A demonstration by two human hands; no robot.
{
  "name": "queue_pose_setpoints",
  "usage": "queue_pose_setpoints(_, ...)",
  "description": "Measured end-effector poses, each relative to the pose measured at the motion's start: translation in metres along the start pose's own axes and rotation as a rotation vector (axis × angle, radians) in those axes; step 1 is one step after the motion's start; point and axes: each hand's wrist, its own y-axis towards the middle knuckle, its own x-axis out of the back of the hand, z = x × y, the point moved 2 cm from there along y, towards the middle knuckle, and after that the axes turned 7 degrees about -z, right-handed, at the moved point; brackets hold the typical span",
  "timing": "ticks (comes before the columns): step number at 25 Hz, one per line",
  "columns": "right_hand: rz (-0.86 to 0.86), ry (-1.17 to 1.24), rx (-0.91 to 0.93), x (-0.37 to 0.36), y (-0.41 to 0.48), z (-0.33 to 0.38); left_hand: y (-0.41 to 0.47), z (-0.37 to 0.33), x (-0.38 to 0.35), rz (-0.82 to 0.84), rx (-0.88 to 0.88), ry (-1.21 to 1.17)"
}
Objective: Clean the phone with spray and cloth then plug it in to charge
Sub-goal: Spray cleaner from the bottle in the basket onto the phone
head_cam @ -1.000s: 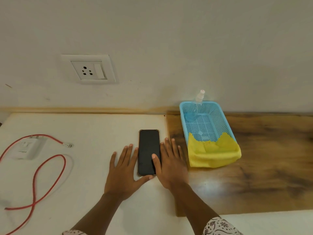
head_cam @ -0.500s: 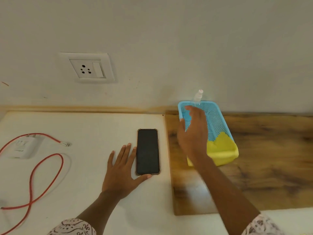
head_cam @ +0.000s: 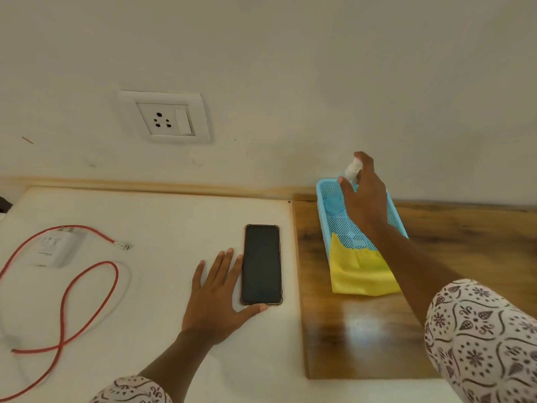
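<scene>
A black phone (head_cam: 262, 263) lies face up on the white counter. My left hand (head_cam: 218, 295) rests flat just left of it, thumb touching its near edge. My right hand (head_cam: 363, 193) reaches over the far end of the blue mesh basket (head_cam: 325, 216), fingers spread around the clear spray bottle (head_cam: 352, 167); whether they grip it is unclear. A yellow cloth (head_cam: 360, 273) hangs over the basket's near end. A white charger (head_cam: 56, 250) with a red cable (head_cam: 87, 289) lies at the left. A wall socket (head_cam: 165, 119) is above.
The basket stands on a brown wooden board (head_cam: 357, 330) to the right of the white counter (head_cam: 151, 222). A pale wall runs along the back edge. The cable's metal plug end (head_cam: 123, 245) lies loose between charger and phone.
My right hand left the phone's right side and reached up over the basket to the spray bottle. My left hand stayed flat beside the phone.
</scene>
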Motion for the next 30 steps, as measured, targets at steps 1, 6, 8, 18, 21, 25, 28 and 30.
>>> queue_pose_setpoints(1, -0.046, 0.014, 0.011, 0.005, 0.004, 0.009, 0.0, 0.0, 0.0, -0.001, -0.002, 0.001)
queue_pose_setpoints(6, -0.217, 0.295, 0.194, 0.031, 0.023, 0.096, 0.001, -0.001, 0.001, 0.007, -0.001, 0.004)
queue_pose_setpoints(8, -0.063, 0.285, 0.245, 0.024, 0.015, 0.127, 0.0, -0.001, 0.002, 0.008, -0.008, -0.001)
queue_pose_setpoints(18, 0.74, -0.574, 0.539, -0.055, -0.07, 0.102, 0.001, 0.0, 0.003, -0.004, 0.0, 0.006)
queue_pose_setpoints(21, 0.726, -0.614, 0.565, -0.058, -0.059, 0.103, 0.001, 0.0, 0.003, -0.002, 0.004, -0.003)
queue_pose_setpoints(25, 0.664, -0.663, 0.553, -0.062, -0.044, 0.099, 0.002, 0.0, 0.002, 0.008, 0.01, 0.012)
queue_pose_setpoints(28, 0.716, -0.752, 0.542, -0.06, -0.043, 0.09, 0.002, 0.001, 0.002, 0.015, 0.012, 0.015)
queue_pose_setpoints(30, 0.736, -0.773, 0.546, -0.059, -0.046, 0.086, 0.002, 0.001, 0.002, 0.021, 0.015, 0.02)
